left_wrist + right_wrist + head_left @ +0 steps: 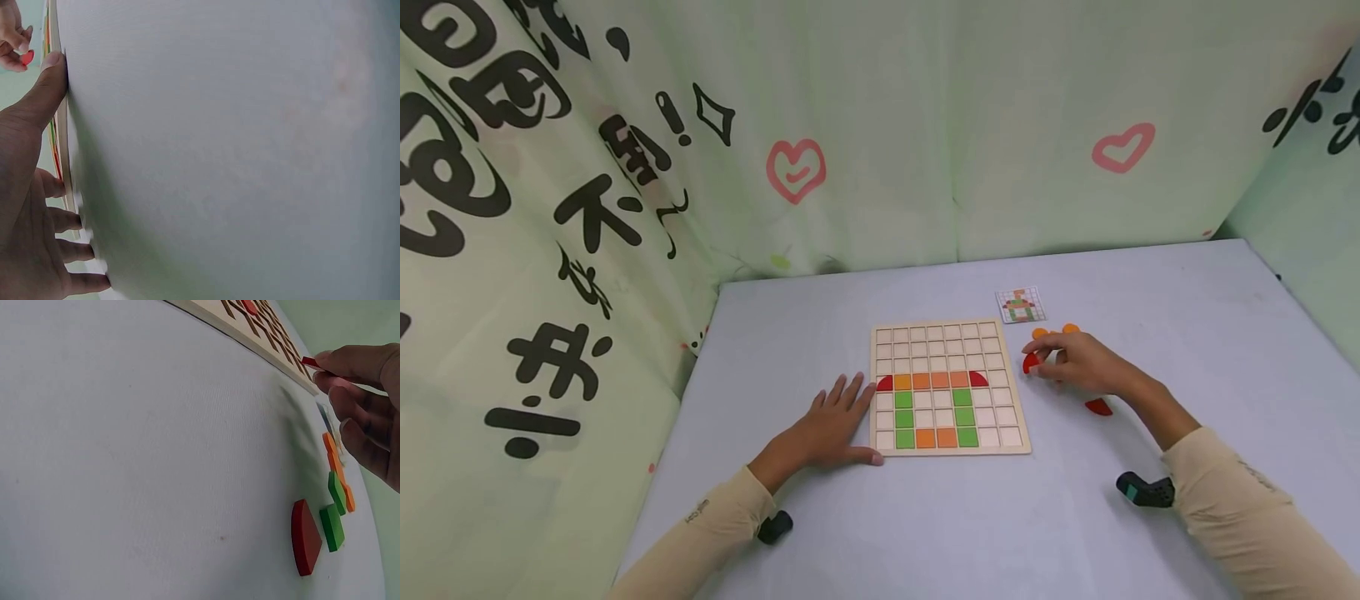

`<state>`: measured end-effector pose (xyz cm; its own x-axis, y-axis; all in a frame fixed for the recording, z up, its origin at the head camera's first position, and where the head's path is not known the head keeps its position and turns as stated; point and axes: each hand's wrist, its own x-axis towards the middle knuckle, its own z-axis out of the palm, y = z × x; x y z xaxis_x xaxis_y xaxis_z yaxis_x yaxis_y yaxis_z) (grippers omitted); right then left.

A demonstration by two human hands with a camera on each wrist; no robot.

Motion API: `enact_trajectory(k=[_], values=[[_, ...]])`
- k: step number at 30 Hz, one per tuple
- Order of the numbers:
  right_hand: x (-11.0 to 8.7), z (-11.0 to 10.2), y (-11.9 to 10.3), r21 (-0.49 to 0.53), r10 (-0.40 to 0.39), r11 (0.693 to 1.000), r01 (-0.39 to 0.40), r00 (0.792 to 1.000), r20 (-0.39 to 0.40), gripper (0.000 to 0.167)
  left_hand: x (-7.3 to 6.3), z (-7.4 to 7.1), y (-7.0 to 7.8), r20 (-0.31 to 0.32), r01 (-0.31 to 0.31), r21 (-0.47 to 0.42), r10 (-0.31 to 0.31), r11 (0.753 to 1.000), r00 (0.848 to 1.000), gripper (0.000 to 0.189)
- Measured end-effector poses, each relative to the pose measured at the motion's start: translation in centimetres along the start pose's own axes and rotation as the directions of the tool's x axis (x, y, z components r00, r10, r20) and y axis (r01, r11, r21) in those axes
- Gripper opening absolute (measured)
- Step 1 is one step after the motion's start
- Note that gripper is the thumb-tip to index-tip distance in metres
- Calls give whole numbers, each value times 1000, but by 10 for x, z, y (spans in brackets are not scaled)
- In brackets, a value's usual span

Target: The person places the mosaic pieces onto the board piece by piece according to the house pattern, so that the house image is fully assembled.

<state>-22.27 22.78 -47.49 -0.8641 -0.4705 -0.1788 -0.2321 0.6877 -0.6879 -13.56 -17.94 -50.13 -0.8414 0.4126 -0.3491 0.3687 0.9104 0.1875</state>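
My right hand (1078, 362) pinches a red quarter-round piece (1031, 363) between thumb and fingers, held above the table just right of the wooden grid board (951, 326). In the right wrist view the same red piece (310, 362) shows edge-on. My left hand (835, 423) lies with fingers spread at the board's left side, the thumb against its lower left corner. Orange, green and red pieces fill part of the grid: a row with a red quarter-round (978, 379) at each end, two green columns (962, 397) beneath it, and orange squares (936, 437) at the bottom.
A small pattern card (1021, 305) lies beyond the board's upper right corner. Near my right hand are loose orange pieces (1071, 328), green pieces (332, 527) and another red piece (1099, 407). A patterned curtain (955, 125) hangs behind the white-covered table (955, 525).
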Motion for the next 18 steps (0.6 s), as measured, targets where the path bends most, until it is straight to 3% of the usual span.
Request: enact_trajectory(k=[7,18], values=[[11,8,-8,27,-36,999,36,999,-26,30,0,0,1,6,9,-4,-9,1000,1000,115],[32,26,-36,69,-107,992,104,994,30,25,-1,-1,2,0,12,-8,-12,1000,1000,115]])
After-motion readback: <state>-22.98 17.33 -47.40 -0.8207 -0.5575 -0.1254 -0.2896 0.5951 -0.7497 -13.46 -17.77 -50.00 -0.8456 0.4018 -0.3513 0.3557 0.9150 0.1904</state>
